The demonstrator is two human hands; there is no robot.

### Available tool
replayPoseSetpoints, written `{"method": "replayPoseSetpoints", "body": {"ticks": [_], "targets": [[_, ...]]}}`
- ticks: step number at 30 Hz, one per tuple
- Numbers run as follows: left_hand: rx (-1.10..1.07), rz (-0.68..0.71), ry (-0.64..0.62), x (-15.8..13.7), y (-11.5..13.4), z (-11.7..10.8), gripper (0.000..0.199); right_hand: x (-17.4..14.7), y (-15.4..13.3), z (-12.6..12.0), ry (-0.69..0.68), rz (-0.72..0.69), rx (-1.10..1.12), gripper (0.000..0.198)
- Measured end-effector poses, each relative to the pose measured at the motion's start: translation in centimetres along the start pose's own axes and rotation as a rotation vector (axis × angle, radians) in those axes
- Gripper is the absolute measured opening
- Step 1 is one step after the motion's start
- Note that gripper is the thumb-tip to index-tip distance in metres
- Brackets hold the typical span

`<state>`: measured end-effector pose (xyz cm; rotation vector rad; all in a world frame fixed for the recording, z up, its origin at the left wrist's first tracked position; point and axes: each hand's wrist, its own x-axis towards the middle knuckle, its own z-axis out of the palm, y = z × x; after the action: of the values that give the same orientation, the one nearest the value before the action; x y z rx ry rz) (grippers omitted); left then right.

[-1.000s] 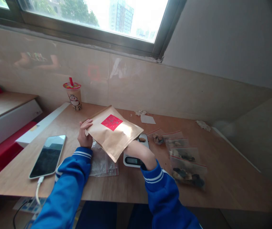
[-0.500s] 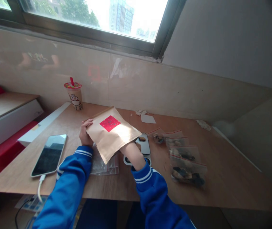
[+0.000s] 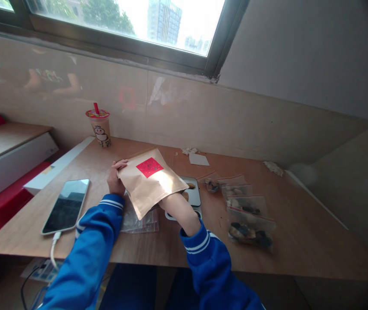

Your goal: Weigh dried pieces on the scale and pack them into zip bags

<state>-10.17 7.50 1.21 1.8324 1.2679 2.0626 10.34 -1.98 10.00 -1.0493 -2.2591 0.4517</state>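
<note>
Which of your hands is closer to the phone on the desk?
Left. The left hand grips the paper bag just right of the phone; the right hand is hidden inside the bag, farther away.

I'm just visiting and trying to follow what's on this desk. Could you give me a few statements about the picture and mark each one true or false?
1. The left hand grips the edge of the brown paper pouch. True.
2. The right hand is in plain view above the pouch. False: it is hidden inside the pouch; only the forearm shows.
3. The phone lies screen up with a cable plugged in. True.
4. The drink cup lies tipped over. False: it stands upright by the wall.
5. Small clear bags with dark pieces lie right of the scale. True.
</note>
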Motion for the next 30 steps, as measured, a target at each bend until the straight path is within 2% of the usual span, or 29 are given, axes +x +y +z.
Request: {"method": "replayPoseSetpoints", "body": {"ticks": [3, 7, 12, 16, 19, 21, 23, 26, 30], "targets": [[-0.005, -0.002, -0.022, 0.0, -0.1, 0.0, 0.018, -0.2, -0.4, -0.3, -0.069, -0.018, -0.1, 0.047], [0.003, 0.01, -0.049, -0.1, 0.0, 0.0, 0.021, -0.5, -1.4, -0.7, -0.077, -0.065, -0.203, 0.047], [-0.017, -0.05, -0.045, 0.1, 0.3, -0.1, 0.023, -0.5, -1.8, -0.8, 0.0, -0.065, -0.295, 0.055], [-0.03, -0.106, 0.01, 0.3, 0.7, -0.1, 0.025, -0.9, -2.5, -1.8, 0.028, 0.01, -0.345, 0.038], [-0.032, -0.141, 0.01, 0.2, 0.6, -0.1, 0.025, -1.7, -3.1, -3.0, 0.09, 0.002, -0.271, 0.03], [-0.021, -0.146, -0.003, 0.2, 0.2, -0.1, 0.022, -2.5, -3.1, -3.9, 0.203, -0.029, -0.162, 0.03], [0.01, -0.131, -0.003, 0.1, -0.3, -0.2, 0.02, -3.7, -2.4, -4.6, 0.353, -0.004, -0.076, 0.029], [0.052, -0.145, 0.024, 0.0, -1.0, -0.2, 0.019, -6.1, 0.1, -5.2, 0.532, 0.155, -0.041, 0.024], [0.088, -0.228, 0.067, -0.1, -1.2, -0.1, 0.025, -9.0, 4.7, -4.6, 0.573, 0.392, -0.064, 0.023]]}}
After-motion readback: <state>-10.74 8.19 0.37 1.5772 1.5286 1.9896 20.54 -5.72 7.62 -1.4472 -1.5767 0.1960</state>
